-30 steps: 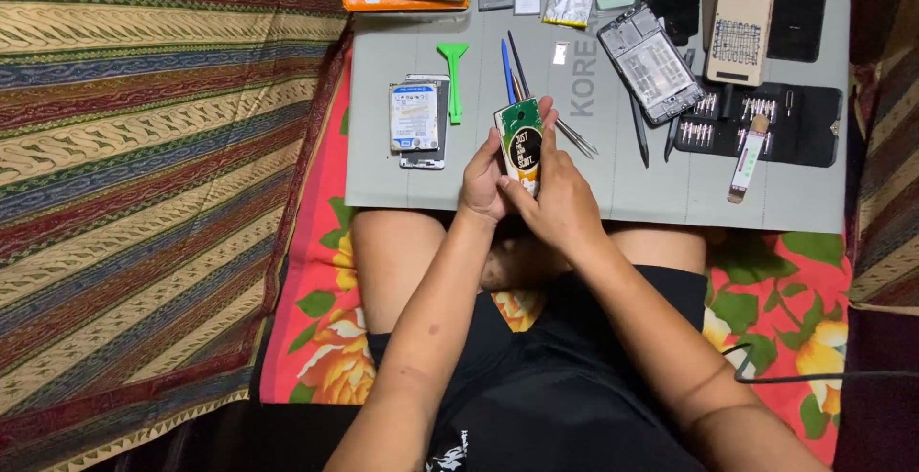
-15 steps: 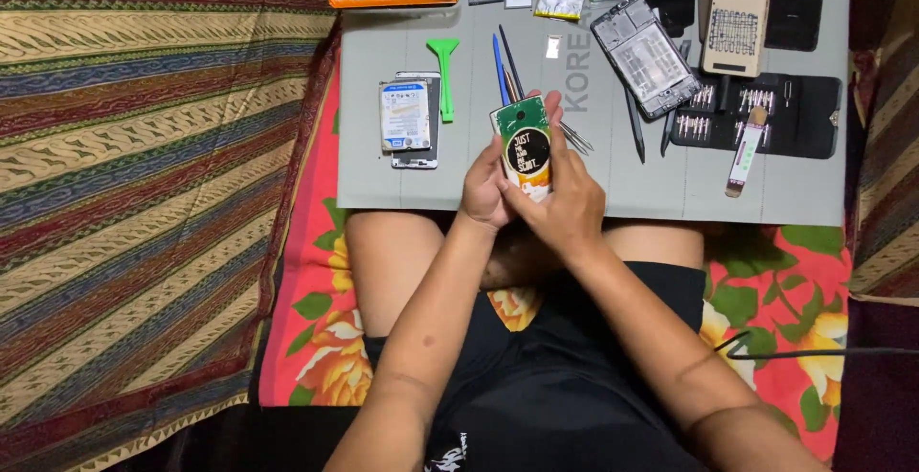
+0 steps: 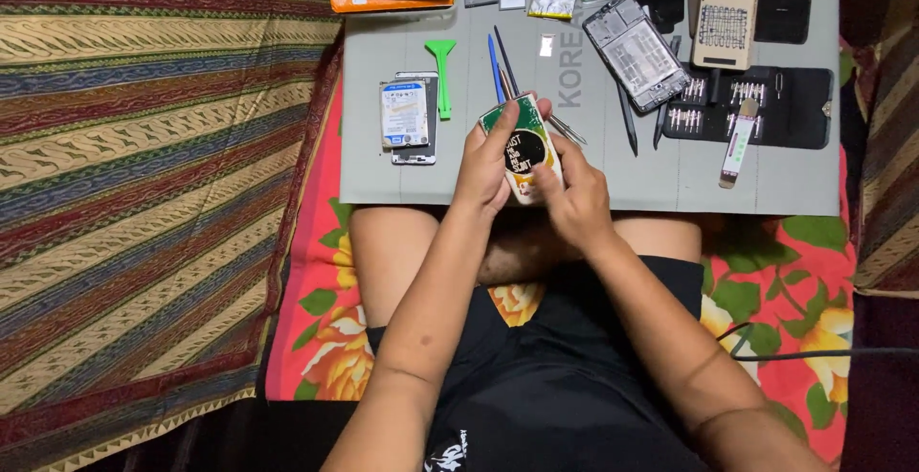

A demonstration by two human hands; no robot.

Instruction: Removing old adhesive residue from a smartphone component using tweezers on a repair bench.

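While 1 second back the phone case point(image 3: 522, 146) sat straighter in the grip, it now leans a little left, its long axis running away from the body. Left hand point(image 3: 486, 161) and right hand point(image 3: 571, 196) both clasp it above the grey mat's point(image 3: 402, 180) near edge. Just beyond lie a green pry tool point(image 3: 441, 72), blue picks point(image 3: 495, 68), a phone frame point(image 3: 636, 51) and a black screwdriver kit point(image 3: 766, 106).

Grey work mat point(image 3: 459, 161) with green pry tool point(image 3: 441, 70), opened phone point(image 3: 637, 51), black screwdriver kit point(image 3: 766, 108).
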